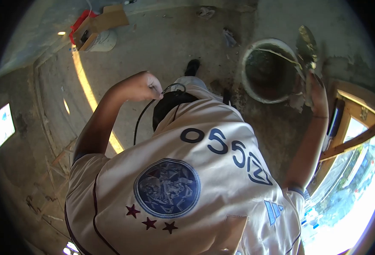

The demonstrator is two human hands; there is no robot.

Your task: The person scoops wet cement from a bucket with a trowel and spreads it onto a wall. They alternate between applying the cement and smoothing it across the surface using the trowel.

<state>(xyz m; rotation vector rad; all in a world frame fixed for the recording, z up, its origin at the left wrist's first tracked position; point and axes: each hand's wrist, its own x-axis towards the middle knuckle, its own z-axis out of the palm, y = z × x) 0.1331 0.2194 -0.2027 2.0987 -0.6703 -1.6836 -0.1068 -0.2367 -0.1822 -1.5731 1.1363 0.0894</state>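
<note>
Trowel [306, 44] beside round bucket [243, 72]
At two o'clock, the right hand [317, 91] has its fingers wrapped around the mortar-caked metal trowel's handle; the left hand [145, 85] is fisted on a black cable [137, 125].

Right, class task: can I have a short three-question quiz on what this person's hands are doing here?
1. True or false: the right hand holds a trowel.
2. The left hand grips: A) a black cable B) a hammer C) a brush?
3. Fill in: the trowel's blade is beside the rim of a ___.
Key: 1 true; 2 A; 3 bucket.
</note>
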